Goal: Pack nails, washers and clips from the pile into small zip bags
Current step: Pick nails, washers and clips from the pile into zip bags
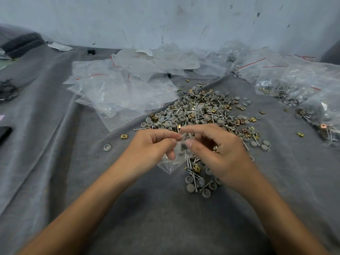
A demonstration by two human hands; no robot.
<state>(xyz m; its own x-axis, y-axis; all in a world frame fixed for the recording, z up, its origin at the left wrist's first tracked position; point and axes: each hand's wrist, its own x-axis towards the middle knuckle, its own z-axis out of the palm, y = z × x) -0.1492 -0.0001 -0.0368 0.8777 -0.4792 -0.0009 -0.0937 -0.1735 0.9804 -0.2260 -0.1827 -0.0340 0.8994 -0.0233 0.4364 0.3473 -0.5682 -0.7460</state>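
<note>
In the head view we see the left hand and right hand meeting above the grey cloth-covered worktop. The fingers of each pinch the mouth of a small clear plastic zip bag hanging between them. Just behind lies the pile of grey round washers, silver nails and brass clips, its near part hidden by the right hand. Empty clear zip bags lie to its left, filled bags to its right.
</note>
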